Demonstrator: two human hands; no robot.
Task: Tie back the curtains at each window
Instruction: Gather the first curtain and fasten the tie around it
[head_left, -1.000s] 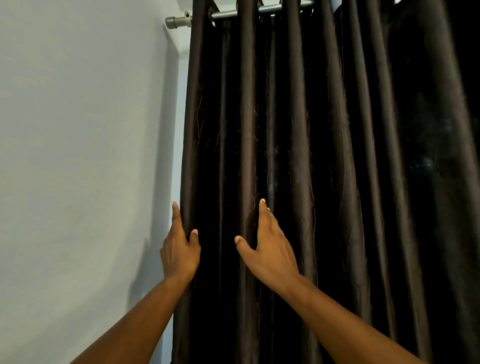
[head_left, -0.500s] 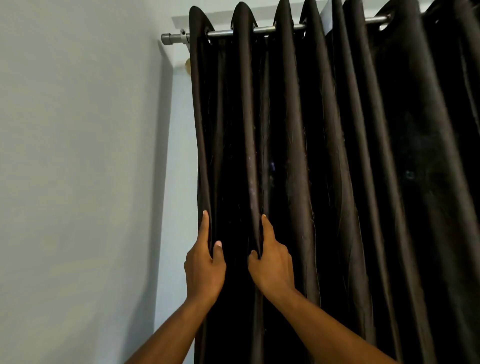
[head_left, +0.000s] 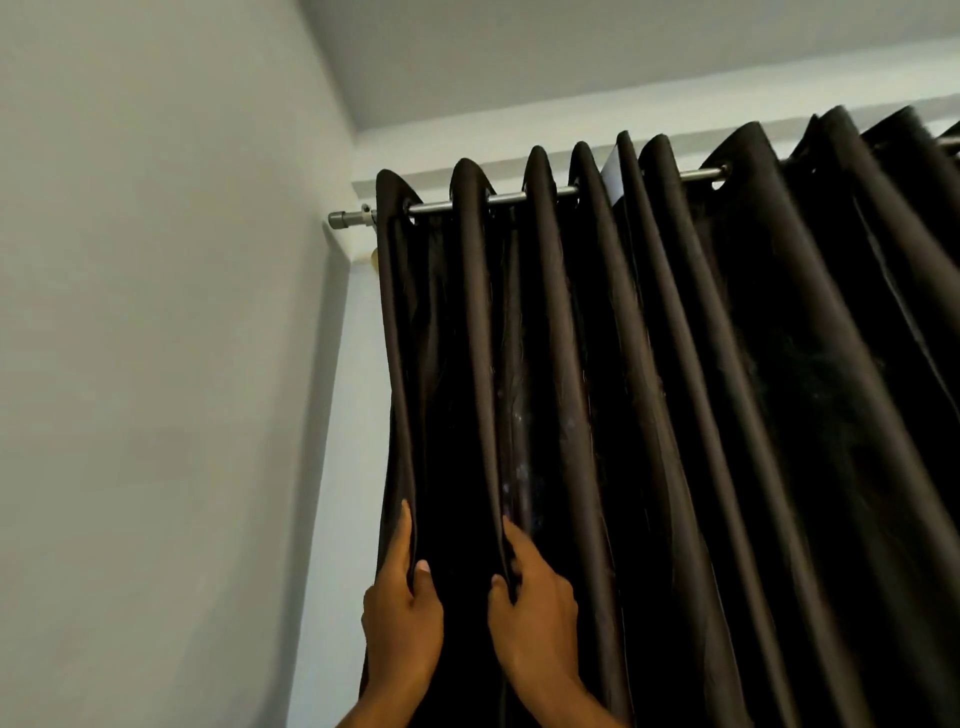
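A dark brown eyelet curtain (head_left: 701, 415) hangs in deep folds from a silver rod (head_left: 524, 196) and covers the window. My left hand (head_left: 402, 618) pinches the curtain's outermost left fold between thumb and forefinger. My right hand (head_left: 535, 618) pinches the second fold, about a hand's width to the right. Both hands sit low in the head view, at the curtain's left edge. No tieback shows.
A pale wall (head_left: 156, 364) fills the left side and meets the window wall in a corner just left of the curtain. The rod's end cap (head_left: 340, 218) sticks out near that corner. The ceiling (head_left: 571, 52) is above.
The view has tilted up, so the rod and ceiling now show. My hands have come closer together on the left folds, and my right hand has gone from flat on the fabric to pinching a fold.
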